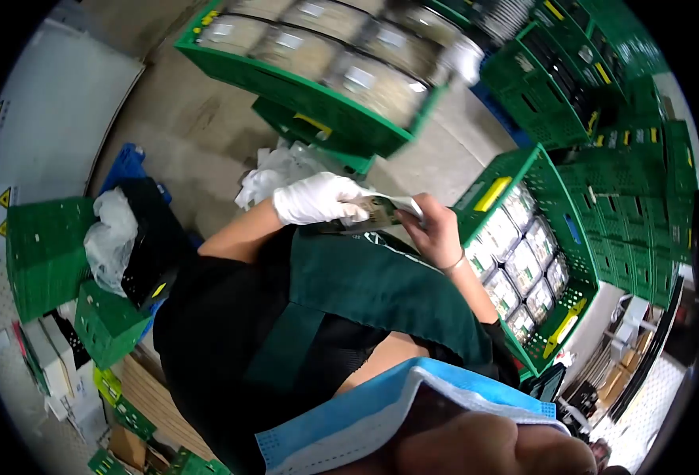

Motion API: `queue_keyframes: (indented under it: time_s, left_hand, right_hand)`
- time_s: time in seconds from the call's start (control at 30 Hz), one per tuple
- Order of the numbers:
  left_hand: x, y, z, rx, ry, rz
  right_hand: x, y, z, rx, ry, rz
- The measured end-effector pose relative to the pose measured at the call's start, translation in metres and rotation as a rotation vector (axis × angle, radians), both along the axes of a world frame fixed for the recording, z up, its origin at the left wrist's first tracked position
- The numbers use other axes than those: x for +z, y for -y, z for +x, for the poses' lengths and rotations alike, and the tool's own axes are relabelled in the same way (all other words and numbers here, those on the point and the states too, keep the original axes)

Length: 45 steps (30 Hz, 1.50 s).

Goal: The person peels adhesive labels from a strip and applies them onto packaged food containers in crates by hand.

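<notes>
In front of my apron, my left hand [318, 199], in a white glove, pinches a flat printed sleeve or label [377, 214]. The piece has a dark, patterned face and a pale edge, and its exact kind is unclear. My right hand [433, 229], ungloved, has its fingers closed on the other end. To the right of that hand stands a green crate [539, 162] with rows of clear-topped packs [522, 265] bearing printed labels. Beyond my hands, another green crate [286, 83] holds several clear-lidded trays [290, 51] with pale contents and white stickers.
A co-worker's white-gloved hand [462, 62] blurs at the far crate's corner. Crumpled clear plastic [286, 168] lies past my left hand. Stacked green crates [623, 198] stand at right and more crates [49, 249] at left, beside a plastic bag [112, 241].
</notes>
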<state>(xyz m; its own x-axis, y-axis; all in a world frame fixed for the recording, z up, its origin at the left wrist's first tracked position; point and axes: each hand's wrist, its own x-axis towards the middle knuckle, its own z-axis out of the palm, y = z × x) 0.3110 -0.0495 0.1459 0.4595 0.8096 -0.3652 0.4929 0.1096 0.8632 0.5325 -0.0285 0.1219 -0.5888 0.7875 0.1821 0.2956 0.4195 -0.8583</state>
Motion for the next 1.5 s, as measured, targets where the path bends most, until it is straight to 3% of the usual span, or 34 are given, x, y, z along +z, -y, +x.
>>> queue_keyframes:
  time_s: [0.07, 0.1, 0.13, 0.2, 0.23, 0.27, 0.33, 0.37, 0.4, 0.43, 0.47, 0.5, 0.6, 0.63, 0.67, 0.7, 0.73, 0.8, 0.83, 0.9, 0.93, 0.97, 1.03, 1.1, 1.13, 1.2, 1.27, 1.33, 1.37, 1.4, 1.43, 1.5]
  left_hand:
    - [-0.03, -0.037, -0.255, -0.076, -0.434, -0.005]
    - [-0.095, -0.047, -0.379, 0.242, 0.383, 0.186]
    - [-0.116, -0.048, -0.386, 0.319, 0.583, 0.28]
    - [-0.123, -0.048, -0.43, 0.276, 0.439, 0.494]
    - [-0.135, -0.039, -0.446, 0.5, 0.53, 0.431]
    - [-0.147, -0.031, -0.476, 0.548, 0.217, 0.399]
    - [-0.15, -0.016, -0.524, 0.692, 0.359, 0.306]
    - [-0.148, -0.018, -0.544, 0.683, 0.354, 0.434]
    - [-0.131, -0.02, -0.565, 0.569, 0.051, 0.403]
    - [-0.123, -0.026, -0.574, 0.628, 0.131, 0.534]
    - [-0.118, -0.031, -0.581, 0.687, 0.214, 0.661]
    - [-0.116, -0.036, -0.593, 0.535, 0.156, 0.686]
    - [-0.121, -0.037, -0.604, 0.666, 0.465, 0.292]
    - [-0.133, -0.038, -0.611, 0.632, 0.447, 0.312]
    - [-0.145, -0.038, -0.618, 0.6, 0.427, 0.333]
    - [-0.152, -0.025, -0.63, 0.588, 0.237, 0.414]
    - [-0.174, -0.011, -0.639, 0.811, 0.495, 0.112]
    - [-0.168, -0.004, -0.66, 0.985, 0.711, -0.032]
    - [-0.17, -0.003, -0.671, 0.991, 0.709, -0.034]
    - [-0.177, -0.004, -0.688, 0.723, 0.291, 0.087]
    - [-0.189, -0.005, -0.693, 0.734, 0.289, 0.08]
    - [-0.205, -0.005, -0.696, 0.703, 0.294, 0.029]
    - [-0.172, -0.022, -0.672, 0.864, 0.72, -0.124]
    - [-0.155, -0.045, -0.651, 0.877, 0.813, -0.028]
    - [-0.146, -0.055, -0.644, 0.884, 0.817, -0.021]
    - [-0.17, -0.062, -0.639, 0.874, 0.684, 0.016]
    - [-0.181, -0.069, -0.636, 0.857, 0.549, 0.056]
    - [-0.182, -0.077, -0.633, 0.724, 0.028, 0.134]
    - [-0.183, -0.081, -0.631, 0.768, 0.071, 0.064]
    - [-0.176, -0.086, -0.629, 0.768, 0.07, 0.065]
    - [-0.162, -0.093, -0.626, 0.812, 0.218, 0.059]
    - [-0.155, -0.099, -0.626, 0.899, 0.398, 0.139]
  right_hand:
    - [-0.068, -0.044, -0.265, 0.014, 0.053, -0.137]
    - [-0.097, -0.073, -0.398, 0.063, 0.079, -0.152]
    - [-0.091, -0.079, -0.423, 0.099, 0.124, -0.151]
    - [-0.091, -0.085, -0.475, 0.157, 0.24, -0.19]
    - [-0.096, -0.087, -0.502, 0.182, 0.262, -0.083]
    - [-0.096, -0.085, -0.531, 0.108, 0.158, -0.156]
    - [-0.092, -0.09, -0.573, 0.212, 0.114, -0.071]
    - [-0.08, -0.089, -0.594, 0.205, 0.143, -0.033]
    - [-0.085, -0.089, -0.61, 0.25, 0.15, 0.036]
    - [-0.082, -0.088, -0.626, 0.272, 0.151, 0.032]
    - [-0.078, -0.085, -0.639, 0.293, 0.152, 0.026]
    - [-0.078, -0.083, -0.648, 0.318, 0.135, -0.02]
    - [-0.086, -0.097, -0.665, 0.329, 0.14, 0.142]
    - [-0.081, -0.11, -0.666, 0.227, 0.206, 0.031]
    - [-0.079, -0.133, -0.666, 0.16, 0.213, 0.123]
    - [-0.076, -0.159, -0.666, 0.094, 0.266, 0.155]
    - [-0.083, -0.181, -0.665, 0.099, 0.307, 0.075]
    - [-0.113, -0.213, -0.673, 0.079, 0.416, 0.14]
    - [-0.132, -0.216, -0.681, 0.068, 0.505, 0.162]
    - [-0.18, -0.219, -0.691, 0.023, 0.72, 0.341]
    - [-0.207, -0.219, -0.693, -0.014, 0.845, 0.495]
    - [-0.23, -0.223, -0.692, -0.076, 0.806, 0.501]
    - [-0.204, -0.216, -0.694, -0.162, 0.797, 0.56]
    - [-0.184, -0.215, -0.687, -0.238, 0.735, 0.583]
    - [-0.171, -0.212, -0.685, -0.163, 0.683, 0.456]
    - [-0.136, -0.19, -0.684, 0.161, 0.305, -0.223]
    - [-0.113, -0.166, -0.691, 0.312, 0.21, -0.155]
    - [-0.113, -0.16, -0.691, 0.255, 0.207, -0.098]
    - [-0.109, -0.165, -0.688, 0.215, 0.191, -0.263]
    - [-0.115, -0.179, -0.685, 0.16, 0.087, 0.067]
    - [-0.125, -0.209, -0.677, 0.087, 0.18, 0.191]
    - [-0.115, -0.276, -0.669, -0.022, 0.389, 0.013]
